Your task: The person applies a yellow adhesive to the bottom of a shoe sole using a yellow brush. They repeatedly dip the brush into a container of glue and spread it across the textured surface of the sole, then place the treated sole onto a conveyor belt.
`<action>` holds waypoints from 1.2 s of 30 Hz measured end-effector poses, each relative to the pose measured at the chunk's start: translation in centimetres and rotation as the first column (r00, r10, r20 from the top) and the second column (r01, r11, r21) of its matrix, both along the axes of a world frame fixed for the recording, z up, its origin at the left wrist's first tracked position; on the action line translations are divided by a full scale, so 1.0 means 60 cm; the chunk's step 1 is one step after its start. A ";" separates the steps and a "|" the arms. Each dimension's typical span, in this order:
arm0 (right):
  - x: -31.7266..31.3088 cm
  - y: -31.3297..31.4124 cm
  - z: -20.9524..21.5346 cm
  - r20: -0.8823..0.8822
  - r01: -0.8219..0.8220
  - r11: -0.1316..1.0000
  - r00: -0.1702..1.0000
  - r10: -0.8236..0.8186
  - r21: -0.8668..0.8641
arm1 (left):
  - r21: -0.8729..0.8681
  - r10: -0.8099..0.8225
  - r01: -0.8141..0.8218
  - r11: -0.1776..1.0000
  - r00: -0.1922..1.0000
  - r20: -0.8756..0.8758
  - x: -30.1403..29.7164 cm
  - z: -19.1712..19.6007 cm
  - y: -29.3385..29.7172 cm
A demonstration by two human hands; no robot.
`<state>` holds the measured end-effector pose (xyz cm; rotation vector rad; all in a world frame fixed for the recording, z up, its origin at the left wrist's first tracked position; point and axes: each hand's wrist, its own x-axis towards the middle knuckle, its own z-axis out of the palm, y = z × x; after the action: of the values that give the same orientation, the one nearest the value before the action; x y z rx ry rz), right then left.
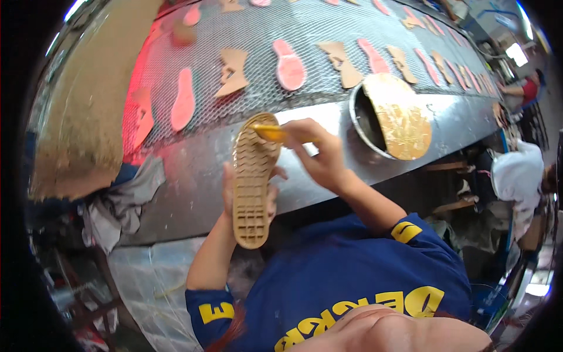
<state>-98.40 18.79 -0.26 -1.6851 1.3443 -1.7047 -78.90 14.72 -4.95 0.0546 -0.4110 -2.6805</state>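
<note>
The mesh belt [305, 35] sweeps across the top from ten o'clock to two o'clock, carrying pink insoles [290, 64] and tan cut pieces [232, 71] in rows. Below it runs the steel surface [193, 176], and at two o'clock on that sits a round metal pot [365, 126] with a glue-crusted lid [401, 116] tilted over its mouth. A grey rag [126, 202] lies crumpled at nine o'clock.

Now the centre: the tan shoe sole [253, 179] stands on end, tread side toward the camera, toe up at twelve, heel down at six. It shows a grid of square lugs and a glossy wet sheen near the toe. The left hand [249, 196] is behind it, grip wrapped on the sole, fingers peeking out at both edges around its middle. At one o'clock from the sole, the right hand [321, 154] is clenched on a yellow brush [271, 132], whose tip touches the sole's toe rim. Far off at three o'clock, another person in white [519, 176] is bent over.
</note>
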 end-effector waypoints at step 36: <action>-0.013 0.080 0.012 -0.115 -0.140 0.969 0.980 0.165 0.203 | 0.019 -0.033 0.030 0.999 0.976 0.217 -0.036 -0.014 0.011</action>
<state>-99.19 23.62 0.43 -1.7625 1.3513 -1.3522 -81.05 15.39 -5.81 0.3518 -0.4607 -2.7184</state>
